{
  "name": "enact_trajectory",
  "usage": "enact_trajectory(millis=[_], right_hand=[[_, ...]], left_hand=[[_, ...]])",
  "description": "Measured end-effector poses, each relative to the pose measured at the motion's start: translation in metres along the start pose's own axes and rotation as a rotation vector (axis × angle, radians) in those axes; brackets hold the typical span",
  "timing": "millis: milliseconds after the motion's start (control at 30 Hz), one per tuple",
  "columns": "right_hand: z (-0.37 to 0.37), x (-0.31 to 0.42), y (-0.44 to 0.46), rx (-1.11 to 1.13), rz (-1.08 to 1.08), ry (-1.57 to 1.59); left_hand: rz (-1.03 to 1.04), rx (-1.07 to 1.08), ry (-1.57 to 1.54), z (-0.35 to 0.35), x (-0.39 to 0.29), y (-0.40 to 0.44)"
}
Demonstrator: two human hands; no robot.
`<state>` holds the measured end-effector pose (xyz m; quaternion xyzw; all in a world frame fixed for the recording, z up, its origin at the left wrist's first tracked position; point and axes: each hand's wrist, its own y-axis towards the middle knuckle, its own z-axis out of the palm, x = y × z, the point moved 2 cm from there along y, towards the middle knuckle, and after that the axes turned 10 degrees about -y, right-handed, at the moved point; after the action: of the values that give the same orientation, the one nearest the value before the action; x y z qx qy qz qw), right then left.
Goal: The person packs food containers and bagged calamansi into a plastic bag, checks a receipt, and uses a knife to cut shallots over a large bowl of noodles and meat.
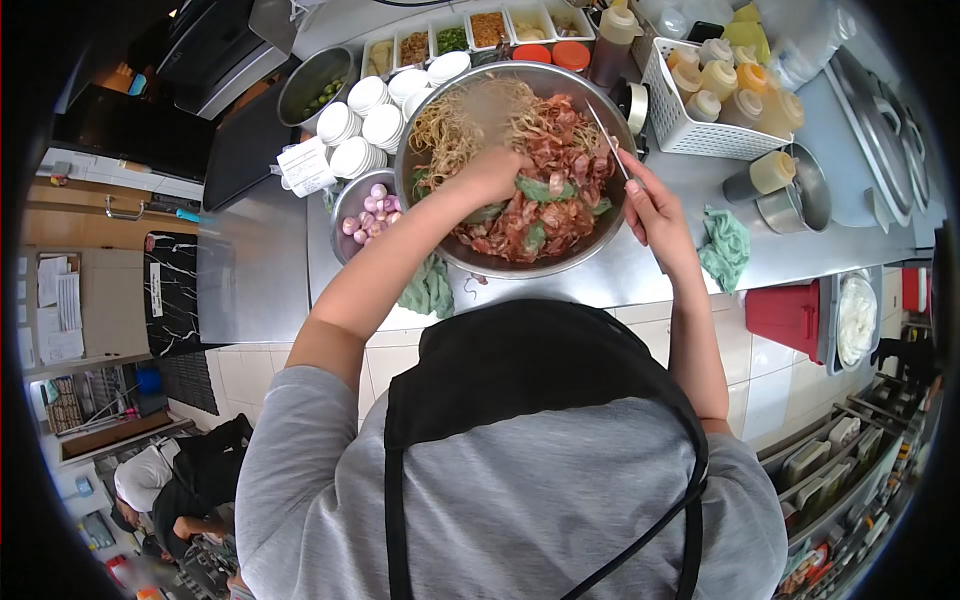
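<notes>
A large steel bowl [515,268] stands on the counter, filled with brown noodle-like strands [455,120], reddish meat pieces [535,228] and some green leaves [545,188]. My left hand [497,176] is down in the bowl over the food, its fingers curled; what they grip is hidden. At the bowl's right rim, my right hand [658,215] is closed on a long thin metal utensil [606,135], whose blade-like part points up and left over the meat. Its exact kind is unclear.
Stacked white cups [382,128] and a bowl of shallots [370,212] stand left. Topping containers [452,38] line the back. A white basket of squeeze bottles [715,140] sits right, near a green cloth [725,248]. Another person [175,480] is at lower left.
</notes>
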<state>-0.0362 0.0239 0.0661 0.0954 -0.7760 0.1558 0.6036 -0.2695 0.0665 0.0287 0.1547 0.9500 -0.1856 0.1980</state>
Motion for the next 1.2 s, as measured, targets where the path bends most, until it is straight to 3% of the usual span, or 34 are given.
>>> enact_trajectory(millis=[67, 233, 333, 400, 433, 500, 533, 567, 600, 700, 767, 867, 933, 1033, 1133, 1200], right_hand=[[-0.002, 0.0, -0.001, -0.007, 0.008, 0.009], [-0.002, 0.002, -0.001, -0.014, 0.0, 0.021], [0.0, 0.002, 0.0, -0.003, -0.017, 0.008], [0.0, 0.002, 0.0, -0.004, -0.026, 0.002], [-0.001, 0.001, 0.001, -0.008, -0.027, 0.001], [-0.003, -0.001, 0.003, -0.035, -0.01, 0.027], [-0.003, 0.0, 0.005, -0.037, -0.014, 0.023], [-0.002, 0.0, 0.006, -0.061, -0.006, 0.026], [-0.002, 0.001, 0.009, -0.086, 0.002, 0.029], [0.009, -0.003, 0.017, -0.085, 0.015, 0.104], [0.014, -0.004, 0.019, -0.07, 0.014, 0.106], [0.018, -0.008, 0.022, -0.063, 0.029, 0.118], [0.018, -0.008, 0.025, -0.072, 0.031, 0.139], [0.015, -0.011, 0.026, -0.087, 0.032, 0.179], [0.013, -0.016, 0.026, -0.097, 0.032, 0.208], [0.011, -0.015, 0.025, -0.094, 0.029, 0.203]], left_hand=[[0.112, -0.155, -0.021, -0.015, 0.001, -0.006], [0.006, -0.31, -0.051, -0.037, -0.004, -0.014], [0.05, -0.153, 0.193, -0.032, 0.0, -0.013], [0.097, 0.224, 0.217, -0.047, -0.025, -0.023], [0.1, 0.223, 0.219, -0.052, -0.043, -0.017], [-0.195, 0.262, 0.177, -0.052, -0.079, 0.006], [-0.148, 0.252, 0.099, -0.04, -0.075, 0.021], [-0.101, 0.241, 0.021, -0.017, -0.059, 0.037], [0.171, -0.078, 0.247, 0.012, -0.045, 0.046], [0.092, -0.195, 0.211, 0.036, -0.035, 0.055], [0.162, -0.24, 0.288, 0.057, -0.019, 0.075], [0.128, -0.249, 0.208, 0.062, -0.006, 0.087], [0.167, -0.194, -0.033, 0.059, 0.01, 0.097], [0.252, -0.235, -0.182, 0.003, -0.002, 0.062], [0.087, -0.251, -0.398, -0.036, -0.005, 0.041], [0.235, -0.361, -0.574, -0.044, 0.01, 0.038]])
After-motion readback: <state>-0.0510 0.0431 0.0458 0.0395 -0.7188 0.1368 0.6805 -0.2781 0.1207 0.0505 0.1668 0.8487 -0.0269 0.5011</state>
